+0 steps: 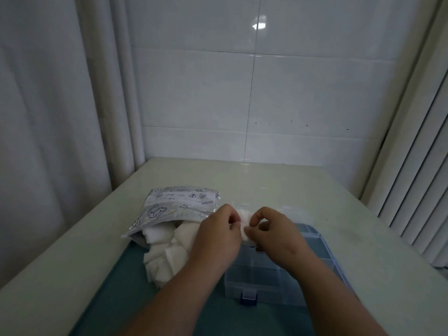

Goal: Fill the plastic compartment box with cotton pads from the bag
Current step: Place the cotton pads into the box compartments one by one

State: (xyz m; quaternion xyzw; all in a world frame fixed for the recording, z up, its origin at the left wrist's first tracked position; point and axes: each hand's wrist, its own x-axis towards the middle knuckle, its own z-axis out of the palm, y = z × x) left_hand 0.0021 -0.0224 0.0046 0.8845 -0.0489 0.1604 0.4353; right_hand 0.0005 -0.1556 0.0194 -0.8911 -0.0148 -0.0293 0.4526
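A clear plastic compartment box (261, 280) with a blue latch lies open on a teal mat, its lid tipped back towards the wall. Left of it lies a printed silvery bag (174, 206) with its mouth open towards me. White cotton pads (167, 258) spill from the bag onto the mat in a loose pile. My left hand (218, 235) and my right hand (274, 235) meet above the far part of the box. Both pinch one white cotton pad (243, 220) between their fingertips. My forearms hide part of the box's compartments.
The teal mat (126, 287) covers the near part of a pale green table (315, 190). A white curtain hangs at the left, a tiled wall stands behind, and a ribbed white panel runs along the right.
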